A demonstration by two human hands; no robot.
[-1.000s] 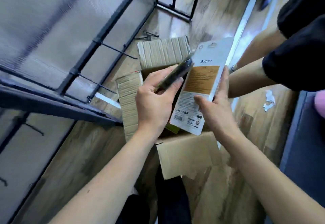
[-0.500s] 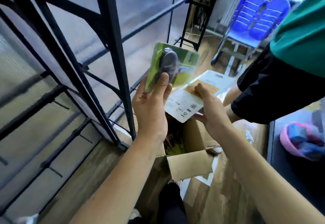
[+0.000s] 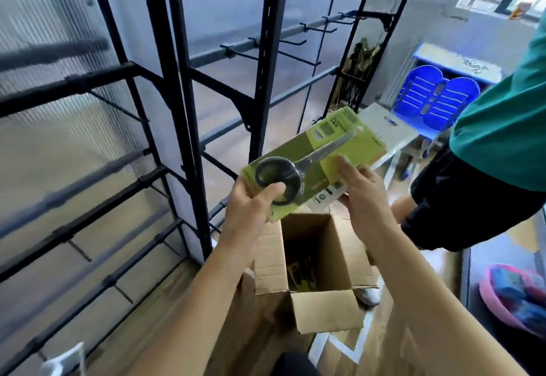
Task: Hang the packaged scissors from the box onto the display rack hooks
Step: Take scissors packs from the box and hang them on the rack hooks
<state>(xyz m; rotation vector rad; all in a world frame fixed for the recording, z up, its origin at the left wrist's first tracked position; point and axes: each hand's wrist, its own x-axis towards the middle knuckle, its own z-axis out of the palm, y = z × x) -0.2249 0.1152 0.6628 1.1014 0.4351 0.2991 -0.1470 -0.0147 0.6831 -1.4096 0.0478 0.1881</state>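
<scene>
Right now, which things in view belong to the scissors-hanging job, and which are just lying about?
Job: green scissors pack held in left hand; white-backed pack under it, gripped by right hand; open cardboard box; display rack hooks.
Lying about: blue chairs; pink basin.

A person (image 3: 487,175) in a teal shirt (image 3: 508,110) and black shorts (image 3: 455,213) stands at right, in front of two blue plastic chairs (image 3: 437,95); a pink basin (image 3: 489,297) sits lower right.
</scene>
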